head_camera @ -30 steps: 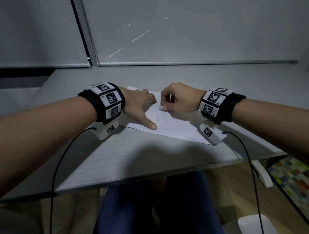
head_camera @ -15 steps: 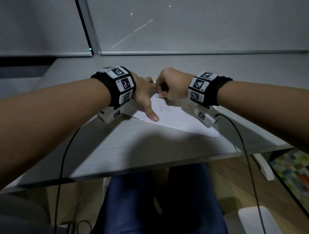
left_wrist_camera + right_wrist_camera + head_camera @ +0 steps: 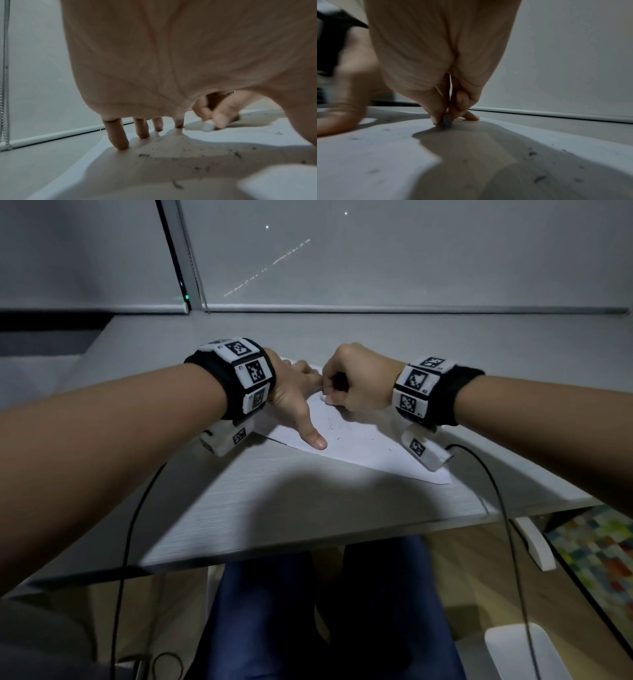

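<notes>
A white sheet of paper (image 3: 363, 440) lies on the grey desk (image 3: 274, 508), dotted with dark crumbs (image 3: 144, 155). My left hand (image 3: 298, 402) is spread flat on the sheet, with its fingertips (image 3: 121, 144) and thumb pressing the paper down. My right hand (image 3: 356, 385) is curled just right of it and pinches a small white eraser (image 3: 207, 126), whose tip touches the paper. In the right wrist view the eraser (image 3: 447, 122) looks grey between thumb and fingers.
The desk runs back to a wall with drawn roller blinds (image 3: 376, 268) and a bead chain (image 3: 4, 81). Black cables (image 3: 496, 491) hang from both wrist cameras over the front edge. My legs in blue trousers (image 3: 308, 611) are below, with a coloured rug (image 3: 596, 556) at the right.
Both hands sit further up the sheet than a second ago and closer together. The right hand still pinches the eraser against the paper; the left still presses the sheet down.
</notes>
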Available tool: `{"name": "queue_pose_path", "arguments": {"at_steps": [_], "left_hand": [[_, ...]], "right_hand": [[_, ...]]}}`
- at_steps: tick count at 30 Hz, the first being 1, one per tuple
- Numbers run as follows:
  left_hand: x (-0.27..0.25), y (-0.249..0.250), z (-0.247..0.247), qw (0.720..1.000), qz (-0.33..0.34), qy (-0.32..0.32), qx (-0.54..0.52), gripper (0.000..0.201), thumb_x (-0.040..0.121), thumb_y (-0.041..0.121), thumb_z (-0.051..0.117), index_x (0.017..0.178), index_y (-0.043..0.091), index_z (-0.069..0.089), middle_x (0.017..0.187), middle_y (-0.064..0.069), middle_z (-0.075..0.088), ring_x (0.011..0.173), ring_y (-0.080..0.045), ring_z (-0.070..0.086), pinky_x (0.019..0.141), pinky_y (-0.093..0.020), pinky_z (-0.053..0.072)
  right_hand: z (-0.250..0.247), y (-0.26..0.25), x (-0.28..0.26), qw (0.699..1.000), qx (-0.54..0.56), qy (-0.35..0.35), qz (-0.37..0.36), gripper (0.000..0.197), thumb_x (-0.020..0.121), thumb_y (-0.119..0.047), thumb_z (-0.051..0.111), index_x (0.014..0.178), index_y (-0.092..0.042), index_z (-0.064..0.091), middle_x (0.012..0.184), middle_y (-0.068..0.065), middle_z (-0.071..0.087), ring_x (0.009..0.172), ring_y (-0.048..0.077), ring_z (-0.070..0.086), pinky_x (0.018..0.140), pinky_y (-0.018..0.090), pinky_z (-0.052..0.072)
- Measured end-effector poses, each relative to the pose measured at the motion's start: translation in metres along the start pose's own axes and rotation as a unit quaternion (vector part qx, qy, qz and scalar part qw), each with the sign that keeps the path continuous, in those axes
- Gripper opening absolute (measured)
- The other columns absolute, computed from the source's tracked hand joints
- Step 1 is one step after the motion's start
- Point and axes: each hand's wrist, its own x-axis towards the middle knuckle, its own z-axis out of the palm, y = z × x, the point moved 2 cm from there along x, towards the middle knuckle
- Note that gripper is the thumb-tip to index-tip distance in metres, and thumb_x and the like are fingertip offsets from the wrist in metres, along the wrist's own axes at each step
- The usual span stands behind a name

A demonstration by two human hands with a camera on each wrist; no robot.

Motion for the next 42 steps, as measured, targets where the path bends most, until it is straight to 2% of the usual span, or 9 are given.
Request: {"name": "queue_pose_path", "arguments": {"at_steps": [5, 10, 13, 18, 22, 25, 28, 36, 42], "left_hand": [[0.002, 0.002, -0.003, 1.000, -0.004, -0.010, -0.019, 0.135, 0.037, 0.093, 0.079, 0.153, 0.058, 0.020, 0.159, 0.001, 0.024, 0.148, -0.038, 0.030, 0.108, -0.060, 0.038], [0.005, 0.000, -0.004, 1.000, -0.018, -0.012, -0.008, 0.139, 0.045, 0.090, 0.080, 0.160, 0.053, 0.011, 0.162, -0.001, 0.021, 0.151, -0.037, 0.025, 0.113, -0.056, 0.034], [0.003, 0.003, -0.005, 1.000, -0.014, -0.010, -0.006, 0.133, 0.044, 0.090, 0.079, 0.157, 0.055, 0.018, 0.160, -0.002, 0.022, 0.150, -0.036, 0.027, 0.113, -0.055, 0.034], [0.007, 0.006, -0.004, 0.999, -0.015, -0.024, -0.018, 0.105, 0.025, 0.095, 0.079, 0.119, 0.076, 0.036, 0.145, 0.005, 0.035, 0.140, -0.032, 0.036, 0.111, -0.055, 0.040], [0.006, 0.004, -0.004, 1.000, -0.020, -0.004, -0.020, 0.130, 0.049, 0.082, 0.084, 0.159, 0.050, 0.021, 0.159, -0.002, 0.022, 0.149, -0.035, 0.027, 0.109, -0.051, 0.037], [0.002, 0.006, -0.006, 0.999, -0.023, -0.010, -0.021, 0.128, 0.045, 0.086, 0.084, 0.155, 0.054, 0.026, 0.155, -0.001, 0.027, 0.147, -0.034, 0.030, 0.108, -0.048, 0.037], [0.005, 0.007, -0.006, 0.999, -0.019, -0.024, -0.012, 0.120, 0.021, 0.096, 0.078, 0.132, 0.070, 0.038, 0.145, 0.006, 0.038, 0.140, -0.033, 0.037, 0.110, -0.054, 0.042], [-0.002, 0.007, -0.007, 0.999, -0.031, -0.011, -0.012, 0.133, 0.050, 0.083, 0.083, 0.160, 0.052, 0.014, 0.161, 0.001, 0.023, 0.149, -0.037, 0.030, 0.109, -0.053, 0.038], [-0.007, 0.009, -0.008, 0.999, -0.025, -0.033, -0.033, 0.148, 0.028, 0.086, 0.080, 0.158, 0.057, 0.014, 0.163, 0.004, 0.018, 0.152, -0.036, 0.027, 0.115, -0.056, 0.036]], "right_hand": [[-0.001, -0.009, -0.018, 0.997, 0.013, -0.066, -0.047, 0.009, 0.089, -0.020, 0.077, 0.083, -0.014, 0.076, 0.070, -0.008, 0.072, 0.060, -0.002, 0.063, 0.062, 0.015, 0.048], [-0.002, -0.003, -0.001, 1.000, -0.003, -0.005, -0.008, 0.010, 0.087, -0.020, 0.077, 0.079, -0.015, 0.076, 0.068, -0.001, 0.072, 0.064, 0.016, 0.066, 0.069, 0.033, 0.060], [0.001, -0.008, -0.010, 0.999, 0.011, -0.020, -0.023, 0.009, 0.089, -0.017, 0.074, 0.081, -0.012, 0.074, 0.066, -0.002, 0.072, 0.062, 0.012, 0.068, 0.066, 0.028, 0.056], [0.001, -0.013, -0.030, 0.996, 0.030, -0.067, -0.060, 0.009, 0.090, -0.020, 0.078, 0.085, -0.013, 0.077, 0.071, -0.002, 0.074, 0.062, 0.005, 0.066, 0.061, 0.013, 0.049], [-0.003, -0.010, -0.011, 0.999, 0.005, -0.031, -0.026, 0.011, 0.087, -0.017, 0.076, 0.077, -0.014, 0.072, 0.064, -0.001, 0.070, 0.059, 0.014, 0.064, 0.062, 0.028, 0.054], [-0.001, -0.010, -0.011, 0.999, 0.008, -0.029, -0.030, 0.010, 0.087, -0.015, 0.073, 0.078, -0.012, 0.072, 0.062, -0.003, 0.069, 0.058, 0.011, 0.064, 0.063, 0.029, 0.058], [0.002, -0.011, -0.028, 0.996, 0.028, -0.063, -0.059, 0.008, 0.089, -0.019, 0.077, 0.085, -0.012, 0.075, 0.069, -0.007, 0.071, 0.062, 0.000, 0.064, 0.060, 0.011, 0.049], [0.000, -0.006, -0.015, 0.999, 0.011, -0.028, -0.027, 0.010, 0.089, -0.019, 0.076, 0.080, -0.015, 0.073, 0.069, 0.000, 0.072, 0.065, 0.018, 0.068, 0.070, 0.038, 0.062], [0.003, -0.010, -0.037, 0.994, 0.028, -0.077, -0.078, 0.006, 0.090, -0.022, 0.078, 0.089, -0.016, 0.077, 0.079, -0.002, 0.076, 0.071, 0.010, 0.068, 0.070, 0.026, 0.057]]}}
